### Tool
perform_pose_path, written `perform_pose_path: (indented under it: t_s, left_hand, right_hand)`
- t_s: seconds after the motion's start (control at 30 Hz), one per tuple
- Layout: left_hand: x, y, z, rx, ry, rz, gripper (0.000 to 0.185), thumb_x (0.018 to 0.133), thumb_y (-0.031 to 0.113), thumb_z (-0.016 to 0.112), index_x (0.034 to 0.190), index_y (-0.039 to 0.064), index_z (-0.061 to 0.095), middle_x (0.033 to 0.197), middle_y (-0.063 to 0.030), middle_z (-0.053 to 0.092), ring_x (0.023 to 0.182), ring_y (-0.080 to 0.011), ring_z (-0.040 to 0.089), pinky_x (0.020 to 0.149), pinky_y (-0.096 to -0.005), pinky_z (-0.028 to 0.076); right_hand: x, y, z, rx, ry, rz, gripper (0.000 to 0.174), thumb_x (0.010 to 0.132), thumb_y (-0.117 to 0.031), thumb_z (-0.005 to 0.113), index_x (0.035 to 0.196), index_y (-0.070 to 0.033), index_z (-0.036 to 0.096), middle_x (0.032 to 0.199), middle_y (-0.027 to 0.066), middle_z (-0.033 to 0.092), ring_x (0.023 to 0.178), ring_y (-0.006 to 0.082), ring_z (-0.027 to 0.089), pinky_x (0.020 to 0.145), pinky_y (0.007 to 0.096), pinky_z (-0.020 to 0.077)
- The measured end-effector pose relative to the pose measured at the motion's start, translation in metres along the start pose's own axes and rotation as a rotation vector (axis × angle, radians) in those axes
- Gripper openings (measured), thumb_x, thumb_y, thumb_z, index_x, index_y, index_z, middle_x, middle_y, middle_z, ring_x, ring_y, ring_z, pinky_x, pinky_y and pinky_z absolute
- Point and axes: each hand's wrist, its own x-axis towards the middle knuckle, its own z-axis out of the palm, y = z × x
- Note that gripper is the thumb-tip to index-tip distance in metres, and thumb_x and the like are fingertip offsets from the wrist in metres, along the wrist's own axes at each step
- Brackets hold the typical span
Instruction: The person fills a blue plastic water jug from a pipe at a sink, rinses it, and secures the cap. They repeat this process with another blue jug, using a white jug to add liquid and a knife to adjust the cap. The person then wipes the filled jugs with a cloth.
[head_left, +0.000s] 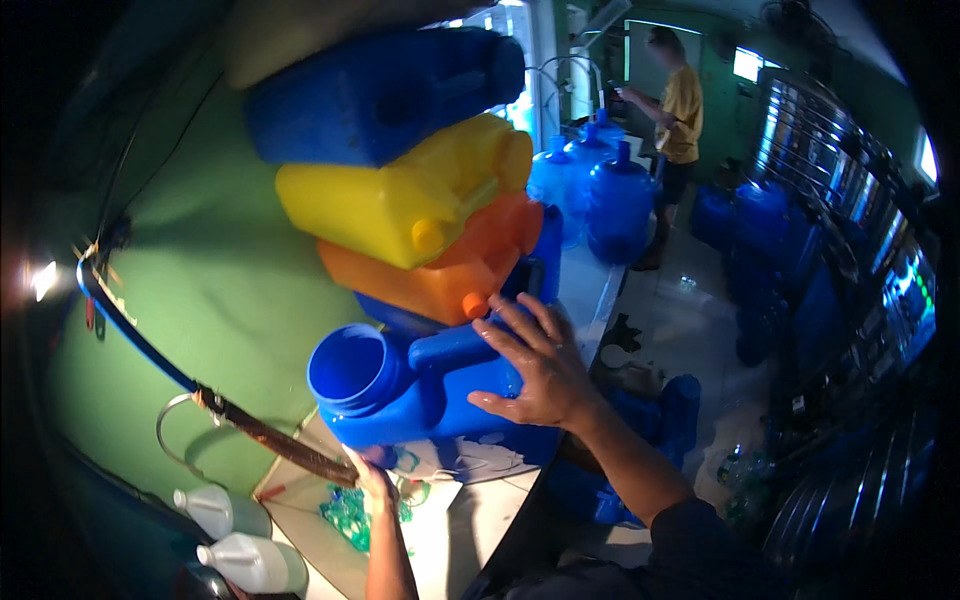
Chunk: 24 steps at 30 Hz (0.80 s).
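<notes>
A blue plastic jerrycan (450, 397) stands before me on the tiled counter (510, 495), its wide round mouth uncapped and facing me. A torn, pale label clings to its lower side. My right hand (540, 367) is over the jerrycan's top beside the moulded handle, fingers spread and wet, with nothing visible in its grasp. Low against the near side of the jerrycan is my left hand (373, 476); its fingers are mostly hidden, so its grip is unclear. Green and clear plastic pieces (349, 517) lie on the counter beside my left wrist.
Behind the jerrycan rises a stack of orange (420, 285), yellow (375, 202) and blue (330, 105) containers. White jugs (255, 562) stand lower left, below a hose (277, 439). Large blue water bottles (619, 202) and a person (681, 112) are farther back.
</notes>
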Motion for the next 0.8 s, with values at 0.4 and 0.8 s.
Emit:
perform_pose_path:
  t_s: [0.4,0.8]
  left_hand:
    - [0.050,-0.116,-0.126,-0.351,0.029,-0.753,0.038,0.096,0.047,0.057,0.116,0.015,0.061,0.102,-0.0029,0.067,0.093,-0.0226,0.065,0.077,-0.0427,0.054]
    - [-0.003,-0.105,-0.099,-0.082,-0.135,-0.762,0.037,0.094,0.043,0.061,0.117,0.015,0.062,0.101,-0.0018,0.065,0.095,-0.0216,0.063,0.078,-0.0455,0.054]
  right_hand:
    - [0.001,-0.014,0.030,-0.105,0.072,0.053,0.064,0.078,-0.036,0.083,0.136,-0.018,0.062,0.142,0.0085,0.053,0.132,0.0313,0.045,0.110,0.0551,0.0377]
    - [-0.001,-0.011,0.029,-0.060,0.071,0.063,0.065,0.080,-0.037,0.081,0.137,-0.015,0.060,0.142,0.0102,0.053,0.134,0.0321,0.044,0.113,0.0563,0.0346]
